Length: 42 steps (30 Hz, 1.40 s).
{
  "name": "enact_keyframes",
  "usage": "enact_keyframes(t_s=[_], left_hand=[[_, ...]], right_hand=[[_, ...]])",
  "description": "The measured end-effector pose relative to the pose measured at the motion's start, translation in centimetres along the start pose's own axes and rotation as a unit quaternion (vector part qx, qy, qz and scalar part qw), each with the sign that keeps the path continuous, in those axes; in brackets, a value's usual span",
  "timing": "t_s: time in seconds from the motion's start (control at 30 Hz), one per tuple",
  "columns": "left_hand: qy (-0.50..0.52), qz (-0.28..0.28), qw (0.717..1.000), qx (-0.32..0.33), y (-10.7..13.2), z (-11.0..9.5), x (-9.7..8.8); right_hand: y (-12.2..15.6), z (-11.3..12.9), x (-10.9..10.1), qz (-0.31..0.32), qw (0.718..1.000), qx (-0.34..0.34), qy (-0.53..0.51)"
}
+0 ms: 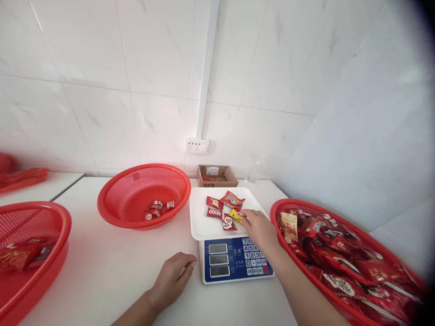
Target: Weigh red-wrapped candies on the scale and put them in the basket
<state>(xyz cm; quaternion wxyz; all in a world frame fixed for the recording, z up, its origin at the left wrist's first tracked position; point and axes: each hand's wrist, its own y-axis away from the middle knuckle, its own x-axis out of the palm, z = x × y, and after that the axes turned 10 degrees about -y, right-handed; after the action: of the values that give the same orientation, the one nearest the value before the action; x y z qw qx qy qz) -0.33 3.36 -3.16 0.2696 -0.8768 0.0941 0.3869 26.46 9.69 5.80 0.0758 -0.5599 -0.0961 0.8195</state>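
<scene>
My right hand [260,228] pinches the end of a small yellow snack packet [235,215] over the white pan [200,228] of a digital scale. Around that packet several red snack packets [232,199] lie on the pan. Below them is the scale's blue panel [238,258], with number keys and three small displays too faint to read. My left hand [173,276] rests on the table just left of the scale, fingers curled in and thumb against them, with nothing visible in it.
On the right, a red basket [277,208] is heaped with red packets. Another red basket [115,190], holding several packets, stands behind left; a third basket [63,235] is at the left edge. A cardboard box [217,176] and a clear plastic item [253,173] sit near the wall.
</scene>
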Motion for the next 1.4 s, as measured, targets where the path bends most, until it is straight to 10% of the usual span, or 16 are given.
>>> enact_keyframes(t_s=[0.33, 0.9, 1.13, 1.4], left_hand=[[-0.007, -0.011, 1.000, 0.002, 0.0, -0.1, -0.3], [-0.026, -0.037, 0.998, 0.032, -0.4, -1.4, -1.1], [-0.162, -0.007, 0.977, 0.141, -8.6, -6.9, -2.3], [-0.298, 0.105, 0.925, 0.212, -17.9, -9.6, 3.6]], right_hand=[[2.6, -3.3, -2.1, -0.122, 0.989, 0.051, -0.059], [7.4, -7.4, -2.9, -0.098, 0.969, 0.162, -0.157], [7.3, -7.5, -2.9, -0.092, 0.971, 0.145, -0.167], [7.6, -8.0, -2.5, -0.091, 0.979, 0.087, -0.161]])
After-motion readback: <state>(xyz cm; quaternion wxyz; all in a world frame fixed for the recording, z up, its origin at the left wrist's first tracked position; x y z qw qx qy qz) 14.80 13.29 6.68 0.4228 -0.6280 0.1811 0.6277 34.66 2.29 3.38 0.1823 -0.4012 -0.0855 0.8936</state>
